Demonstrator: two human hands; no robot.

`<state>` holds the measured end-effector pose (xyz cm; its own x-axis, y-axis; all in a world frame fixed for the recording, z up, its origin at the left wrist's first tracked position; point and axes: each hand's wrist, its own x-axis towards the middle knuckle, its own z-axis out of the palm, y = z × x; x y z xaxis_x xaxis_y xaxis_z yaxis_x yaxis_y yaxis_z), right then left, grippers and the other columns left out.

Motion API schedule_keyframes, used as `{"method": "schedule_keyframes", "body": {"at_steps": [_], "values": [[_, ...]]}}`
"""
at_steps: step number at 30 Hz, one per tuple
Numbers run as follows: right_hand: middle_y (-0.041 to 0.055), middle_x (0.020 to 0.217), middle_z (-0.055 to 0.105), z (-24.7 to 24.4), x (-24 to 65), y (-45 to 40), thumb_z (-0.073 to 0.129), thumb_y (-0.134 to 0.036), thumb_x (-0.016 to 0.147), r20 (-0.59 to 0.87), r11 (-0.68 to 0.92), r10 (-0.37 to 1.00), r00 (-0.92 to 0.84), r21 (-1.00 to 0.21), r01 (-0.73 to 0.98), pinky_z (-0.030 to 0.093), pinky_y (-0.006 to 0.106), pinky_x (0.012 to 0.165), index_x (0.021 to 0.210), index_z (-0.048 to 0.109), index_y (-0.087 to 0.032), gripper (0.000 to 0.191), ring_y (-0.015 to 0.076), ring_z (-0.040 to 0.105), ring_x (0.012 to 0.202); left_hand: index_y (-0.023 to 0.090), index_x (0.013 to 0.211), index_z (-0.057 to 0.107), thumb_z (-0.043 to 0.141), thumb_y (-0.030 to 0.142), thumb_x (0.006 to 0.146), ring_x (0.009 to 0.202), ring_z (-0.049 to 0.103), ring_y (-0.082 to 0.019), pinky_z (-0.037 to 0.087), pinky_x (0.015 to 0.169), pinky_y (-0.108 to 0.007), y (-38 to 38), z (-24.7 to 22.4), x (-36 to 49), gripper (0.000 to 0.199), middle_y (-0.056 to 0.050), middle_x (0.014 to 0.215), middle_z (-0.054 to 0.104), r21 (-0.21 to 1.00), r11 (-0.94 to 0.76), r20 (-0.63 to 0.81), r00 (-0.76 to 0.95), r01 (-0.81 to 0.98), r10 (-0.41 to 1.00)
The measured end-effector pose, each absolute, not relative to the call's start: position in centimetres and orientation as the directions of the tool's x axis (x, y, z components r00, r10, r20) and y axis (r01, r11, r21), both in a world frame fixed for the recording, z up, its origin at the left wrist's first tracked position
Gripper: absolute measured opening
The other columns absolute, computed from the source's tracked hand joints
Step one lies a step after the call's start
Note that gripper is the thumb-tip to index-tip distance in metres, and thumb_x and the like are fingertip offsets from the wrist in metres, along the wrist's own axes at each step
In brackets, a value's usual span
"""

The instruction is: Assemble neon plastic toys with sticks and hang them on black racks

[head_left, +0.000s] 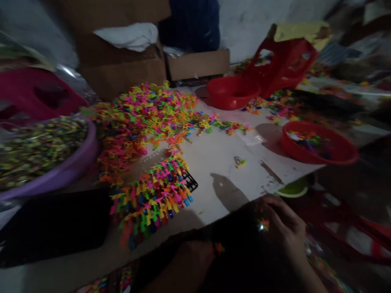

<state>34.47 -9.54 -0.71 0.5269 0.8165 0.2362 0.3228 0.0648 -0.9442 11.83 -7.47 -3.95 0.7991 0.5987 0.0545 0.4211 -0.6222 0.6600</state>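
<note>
Spanning mid-frame, a white table bears a multicoloured pile; lower right, the right hand, fingers bent beside a lit piece; lower centre, the left hand near an orange piece. Whether either hand's fingers clamp cannot be told.

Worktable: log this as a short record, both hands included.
left hand: shadowed, at the table's near side, beside an orange bit; grip unclear
right hand: beside a glinting piece; grip unclear
black rack: mostly hidden under colourful plastic pieces
loose pile: bright plastic, behind the rack
purple basin: at left, heaped with small bits
near red bowl: some colourful contents
far red bowl: further back
</note>
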Motion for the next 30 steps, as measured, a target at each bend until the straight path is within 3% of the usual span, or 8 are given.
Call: {"method": "schedule_keyframes", "body": {"at_steps": [4,6,9,12,16,19,23,30], "values": [[0.0063,0.087,0.065,0.8,32.2,-8.4,0.06,-0.021,0.075,0.248,0.315,0.942,-0.226,-0.888,0.337,0.051,0.028,0.066,0.098,0.065,-0.027,0.024,0.0189,0.061,0.078,0.021,0.091,0.061,0.038,0.025,0.086,0.062,0.065,-0.015,0.052,0.058,-0.022,-8.6,0.8,10.5,0.025,-0.004,0.069,0.068,0.697,-0.55,0.187,0.624,0.46,0.759],[0.0059,0.087,0.065,1.0,30.1,-7.9,0.066,-0.022,0.072,0.257,0.382,0.888,-0.38,-0.873,0.303,0.051,0.027,0.067,0.104,0.063,-0.029,0.033,0.0184,0.062,0.079,0.025,0.096,0.06,0.041,0.026,0.086,0.068,0.066,-0.014,0.053,0.062,-0.021,-8.7,2.4,10.4,0.022,-0.002,0.077,0.071,0.687,-0.468,0.214,0.461,0.556,0.862],[0.0039,0.075,0.064,0.4,27.5,-7.0,0.066,-0.026,0.073,0.351,0.434,0.888,-0.298,-0.855,0.284,0.05,0.023,0.06,0.092,0.067,-0.028,0.019,0.0155,0.06,0.07,0.028,0.103,0.058,0.047,0.028,0.085,0.073,0.067,-0.014,0.054,0.067,-0.02,-8.2,3.1,10.3,0.021,0.0,0.086,0.072,0.619,-0.447,0.288,0.343,0.646,0.894],[0.0041,0.069,0.062,-0.5,27.2,-5.1,0.057,-0.029,0.08,0.358,0.404,0.912,-0.202,-0.87,0.284,0.048,0.023,0.056,0.078,0.069,-0.024,0.013,0.0152,0.058,0.067,0.022,0.124,0.043,0.05,0.035,0.083,0.09,0.064,-0.015,0.052,0.076,-0.021,-6.5,2.6,9.3,0.044,-0.005,0.103,0.068,0.47,-0.575,0.399,0.42,0.67,0.815],[0.0034,0.071,0.063,-1.6,28.3,-1.2,0.061,-0.039,0.075,0.23,0.232,0.973,-0.028,-0.961,0.151,0.049,0.026,0.062,0.073,0.067,-0.021,0.019,0.0168,0.06,0.07,0.021,0.125,0.046,0.052,0.033,0.082,0.118,0.046,-0.026,0.033,0.101,-0.043,-2.2,1.3,5.9,0.045,-0.007,0.119,0.059,0.079,-0.689,0.486,0.575,0.72,0.657],[0.0017,0.066,0.062,-2.9,27.7,1.8,0.062,-0.047,0.071,0.177,0.18,0.98,-0.092,-0.983,0.023,0.049,0.027,0.061,0.067,0.064,-0.02,0.028,0.016,0.059,0.064,0.024,0.115,0.055,0.049,0.026,0.083,0.121,0.042,-0.025,0.018,0.108,-0.045,0.5,-0.5,3.2,0.033,-0.003,0.12,0.059,-0.179,-0.795,0.427,0.774,0.58,0.468],[-0.0001,0.053,0.057,-4.9,26.0,4.1,0.061,-0.045,0.074,0.236,0.272,0.95,-0.205,-0.947,0.173,0.045,0.025,0.06,0.057,0.061,-0.019,0.031,0.0141,0.054,0.055,0.026,0.115,0.055,0.045,0.024,0.084,0.124,0.039,-0.023,0.023,0.106,-0.042,1.1,-2.1,1.6,0.033,-0.001,0.123,0.057,-0.211,-0.805,0.346,0.812,0.555,0.469],[-0.0004,0.058,0.06,-4.3,26.4,4.1,0.059,-0.027,0.08,0.289,0.459,0.886,-0.363,-0.655,0.6,0.035,0.027,0.076,0.059,0.062,-0.019,0.023,0.0139,0.052,0.068,0.022,0.124,0.047,0.047,0.033,0.084,0.123,0.038,-0.026,0.029,0.101,-0.048,1.1,1.9,4.2,0.041,-0.007,0.13,0.05,-0.115,-0.794,0.367,0.768,0.597,0.524]]}}
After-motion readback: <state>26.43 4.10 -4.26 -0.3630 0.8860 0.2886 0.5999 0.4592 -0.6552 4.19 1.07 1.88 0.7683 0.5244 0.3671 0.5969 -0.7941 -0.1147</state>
